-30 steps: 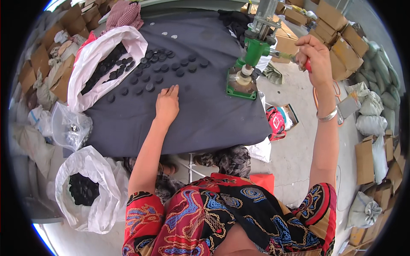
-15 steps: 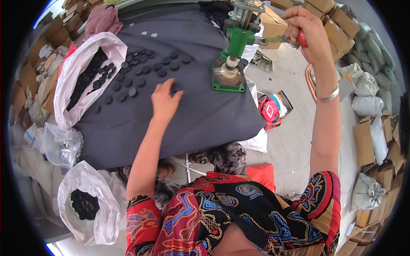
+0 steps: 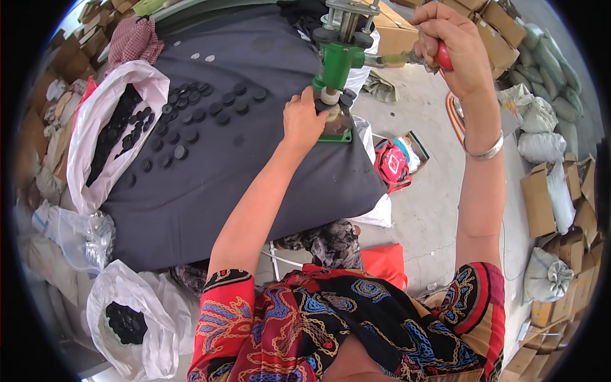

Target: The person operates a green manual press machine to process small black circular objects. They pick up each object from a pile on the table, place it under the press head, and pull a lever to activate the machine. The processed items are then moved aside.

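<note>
My left hand (image 3: pixel 304 121) reaches the base of a green hand press (image 3: pixel 337 63), its fingers closed under the press's pale ram (image 3: pixel 330 96). A dark edge shows at the fingertips, apparently a black disc (image 3: pixel 322 104), mostly hidden by the hand. Up at the right, my right hand (image 3: pixel 453 54) is wrapped round the press lever (image 3: pixel 398 59), near its red knob (image 3: pixel 443 56). Many loose black discs (image 3: pixel 191 135) are scattered over the dark cloth (image 3: pixel 254 191) left of the press.
An open white sack (image 3: pixel 75 149) with more black discs lies on the table's left side. Another white sack (image 3: pixel 102 296) of black pieces stands below the near left corner. A clear plastic bag (image 3: pixel 75 235) hangs by that edge. Cardboard boxes (image 3: pixel 538 197) and sacks line the right side.
My left hand has moved right and away from me, from the cloth beside a black disc to the press base. My right hand stays on the lever. The view has shifted slightly.
</note>
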Demonstrator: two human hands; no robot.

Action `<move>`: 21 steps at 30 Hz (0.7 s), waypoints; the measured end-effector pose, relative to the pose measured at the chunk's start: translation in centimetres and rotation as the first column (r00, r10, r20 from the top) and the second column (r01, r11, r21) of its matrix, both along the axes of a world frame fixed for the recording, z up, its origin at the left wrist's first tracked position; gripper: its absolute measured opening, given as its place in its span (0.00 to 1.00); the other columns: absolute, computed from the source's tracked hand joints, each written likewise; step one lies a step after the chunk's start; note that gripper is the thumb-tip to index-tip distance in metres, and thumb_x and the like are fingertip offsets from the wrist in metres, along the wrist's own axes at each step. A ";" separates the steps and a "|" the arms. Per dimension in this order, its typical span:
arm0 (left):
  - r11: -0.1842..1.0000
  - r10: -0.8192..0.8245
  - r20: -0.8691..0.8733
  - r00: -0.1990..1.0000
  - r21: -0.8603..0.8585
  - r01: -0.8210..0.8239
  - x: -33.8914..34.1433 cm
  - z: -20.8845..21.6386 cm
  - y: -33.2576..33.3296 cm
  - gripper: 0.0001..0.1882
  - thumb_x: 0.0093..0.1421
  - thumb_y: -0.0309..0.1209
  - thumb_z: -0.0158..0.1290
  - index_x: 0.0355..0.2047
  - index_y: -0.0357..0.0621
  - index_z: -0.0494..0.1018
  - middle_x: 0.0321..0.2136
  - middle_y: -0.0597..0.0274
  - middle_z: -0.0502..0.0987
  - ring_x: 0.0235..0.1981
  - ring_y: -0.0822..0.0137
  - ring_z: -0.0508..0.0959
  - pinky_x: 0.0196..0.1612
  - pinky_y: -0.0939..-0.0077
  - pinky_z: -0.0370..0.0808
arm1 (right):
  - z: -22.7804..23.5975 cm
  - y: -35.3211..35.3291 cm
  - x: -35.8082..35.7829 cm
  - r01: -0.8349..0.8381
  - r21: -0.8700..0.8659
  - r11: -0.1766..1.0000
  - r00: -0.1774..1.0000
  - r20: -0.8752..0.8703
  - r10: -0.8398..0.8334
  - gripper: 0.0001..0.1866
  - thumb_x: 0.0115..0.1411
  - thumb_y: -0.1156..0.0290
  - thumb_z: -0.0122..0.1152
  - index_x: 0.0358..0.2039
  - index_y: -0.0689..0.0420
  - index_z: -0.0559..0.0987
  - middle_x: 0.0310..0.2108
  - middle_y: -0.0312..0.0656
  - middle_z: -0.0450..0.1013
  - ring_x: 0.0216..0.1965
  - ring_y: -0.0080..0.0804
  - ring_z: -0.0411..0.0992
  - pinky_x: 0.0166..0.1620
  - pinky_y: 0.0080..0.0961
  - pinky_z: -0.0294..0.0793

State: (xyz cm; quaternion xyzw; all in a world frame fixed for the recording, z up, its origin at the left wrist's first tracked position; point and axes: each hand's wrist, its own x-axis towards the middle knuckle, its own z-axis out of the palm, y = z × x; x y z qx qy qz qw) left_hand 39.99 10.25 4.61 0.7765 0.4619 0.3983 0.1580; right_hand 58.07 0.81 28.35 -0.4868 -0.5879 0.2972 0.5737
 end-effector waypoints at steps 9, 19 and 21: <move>0.996 0.073 0.090 0.993 -0.063 -0.067 2.2 -1.2 1.0 0.35 0.44 0.30 0.64 0.53 0.33 0.65 0.38 0.50 0.79 0.42 0.50 0.77 0.47 0.59 0.72 | -1.2 -0.4 0.0 0.010 0.042 0.999 0.999 0.053 -0.012 0.07 0.53 0.78 0.49 0.31 0.65 0.74 0.12 0.35 0.65 0.13 0.21 0.62 0.24 0.20 0.65; 0.928 0.108 0.099 0.989 0.347 -0.136 -5.3 -0.7 0.2 0.23 0.46 0.27 0.59 0.46 0.42 0.72 0.41 0.52 0.77 0.43 0.50 0.74 0.47 0.59 0.70 | -15.9 -6.5 -1.9 0.086 0.422 0.903 0.890 0.375 -0.260 0.04 0.53 0.79 0.51 0.29 0.61 0.75 0.17 0.35 0.68 0.17 0.20 0.67 0.22 0.18 0.64; 0.847 0.319 0.014 0.948 0.444 -0.292 -9.7 -1.4 1.3 0.20 0.49 0.28 0.56 0.44 0.43 0.72 0.47 0.54 0.74 0.46 0.51 0.71 0.45 0.56 0.68 | -16.3 -6.4 -2.5 0.050 0.452 0.891 0.940 0.279 -0.195 0.04 0.53 0.81 0.51 0.28 0.61 0.75 0.17 0.36 0.68 0.17 0.21 0.66 0.23 0.19 0.64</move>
